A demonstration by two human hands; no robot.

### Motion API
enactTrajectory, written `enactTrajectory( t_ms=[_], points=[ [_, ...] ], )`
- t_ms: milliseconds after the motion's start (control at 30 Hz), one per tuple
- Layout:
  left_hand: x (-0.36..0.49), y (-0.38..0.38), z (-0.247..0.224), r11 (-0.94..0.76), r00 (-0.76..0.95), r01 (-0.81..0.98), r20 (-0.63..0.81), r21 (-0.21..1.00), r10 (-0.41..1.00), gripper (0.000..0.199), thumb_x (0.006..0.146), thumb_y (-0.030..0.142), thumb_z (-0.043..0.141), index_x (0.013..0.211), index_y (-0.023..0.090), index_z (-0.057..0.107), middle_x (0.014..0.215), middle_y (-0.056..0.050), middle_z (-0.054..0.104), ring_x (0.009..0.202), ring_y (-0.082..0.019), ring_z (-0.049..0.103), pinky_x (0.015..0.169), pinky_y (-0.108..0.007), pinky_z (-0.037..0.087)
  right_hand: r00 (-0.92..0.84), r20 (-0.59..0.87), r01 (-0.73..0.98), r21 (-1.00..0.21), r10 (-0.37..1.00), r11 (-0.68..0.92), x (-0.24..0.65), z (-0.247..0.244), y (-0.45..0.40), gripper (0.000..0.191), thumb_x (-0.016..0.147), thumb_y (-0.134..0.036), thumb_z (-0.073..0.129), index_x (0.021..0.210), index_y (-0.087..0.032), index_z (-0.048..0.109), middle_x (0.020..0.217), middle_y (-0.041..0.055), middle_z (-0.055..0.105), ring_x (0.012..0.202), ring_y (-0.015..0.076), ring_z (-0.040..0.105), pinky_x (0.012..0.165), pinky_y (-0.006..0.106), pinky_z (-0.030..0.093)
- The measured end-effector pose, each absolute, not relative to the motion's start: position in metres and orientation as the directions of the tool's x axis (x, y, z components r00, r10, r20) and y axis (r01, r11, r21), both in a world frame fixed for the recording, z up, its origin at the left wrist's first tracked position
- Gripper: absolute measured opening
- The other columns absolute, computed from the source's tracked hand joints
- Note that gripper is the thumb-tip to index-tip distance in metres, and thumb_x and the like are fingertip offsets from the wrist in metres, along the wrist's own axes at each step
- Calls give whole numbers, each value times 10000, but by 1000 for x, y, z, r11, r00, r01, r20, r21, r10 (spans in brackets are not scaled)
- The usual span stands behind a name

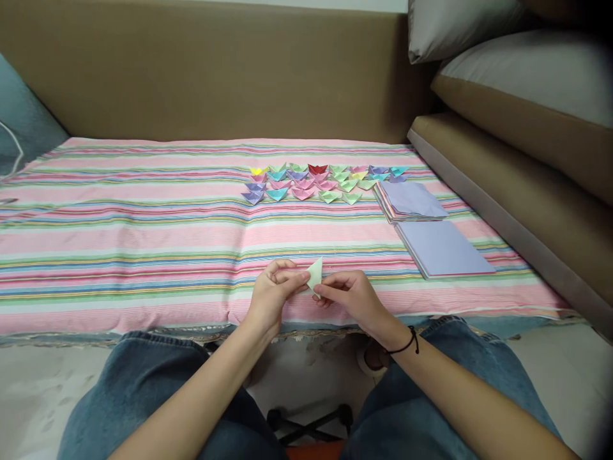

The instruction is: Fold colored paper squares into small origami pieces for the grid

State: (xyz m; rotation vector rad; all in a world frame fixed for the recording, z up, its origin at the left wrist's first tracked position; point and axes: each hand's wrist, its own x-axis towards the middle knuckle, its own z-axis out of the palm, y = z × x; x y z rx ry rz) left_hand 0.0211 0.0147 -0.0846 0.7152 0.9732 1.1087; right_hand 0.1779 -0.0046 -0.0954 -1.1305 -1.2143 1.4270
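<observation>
A small pale green folded paper (315,275) is held up over the front part of the striped cloth, one pointed corner upward. My left hand (274,287) pinches its left side between thumb and fingers. On the lower right edge, my right hand (352,294) grips the same paper with thumb and forefinger; a dark cord circles that wrist. Farther back stand several rows of small folded paper boats (302,193) in pink, green, blue, purple, yellow and red.
Right of the boats lie a looser stack of coloured paper (414,199) and a neat stack with a lilac top sheet (445,249). Brown cushions (517,185) pile up along the right side. A brown backrest (230,70) closes off the rear of the striped cloth (143,236).
</observation>
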Motion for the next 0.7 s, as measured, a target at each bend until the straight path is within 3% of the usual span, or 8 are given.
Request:
enactTrajectory(
  t_ms=[267, 433, 567, 700],
  points=[
    [23, 15, -85, 276, 76, -431, -270, 859, 960, 437, 517, 194, 836, 794, 161, 500, 523, 35, 647, 532, -107, 618, 625, -228, 512, -160, -98, -96, -989, 982, -114, 174, -93, -6, 253, 627, -401, 755, 675, -160, 694, 622, 38, 681, 579, 161, 632, 586, 292, 535],
    [23, 16, -84, 225, 78, -360, -211, 905, 974, 420, 552, 216, 814, 812, 166, 487, 568, 28, 659, 516, -96, 600, 585, -210, 493, -142, -83, -77, -993, 986, -95, 174, -95, -5, 221, 650, -369, 738, 662, -161, 663, 607, 25, 653, 580, 151, 604, 581, 286, 504],
    [23, 16, -82, 169, 152, -272, -131, 947, 980, 446, 571, 193, 798, 866, 184, 464, 618, 46, 648, 556, -93, 605, 599, -203, 483, -96, -29, -57, -998, 995, -34, 178, -96, -3, 192, 711, -356, 681, 686, -170, 641, 605, -4, 601, 571, 124, 547, 551, 253, 444],
    [23, 14, -84, 230, 277, -221, -165, 948, 946, 482, 570, 180, 793, 908, 196, 449, 666, 41, 648, 576, -105, 616, 572, -197, 466, -106, 66, 34, -997, 992, 70, 182, -98, 0, 192, 744, -342, 643, 659, -174, 604, 588, -18, 546, 550, 114, 492, 530, 245, 403]
  ],
)
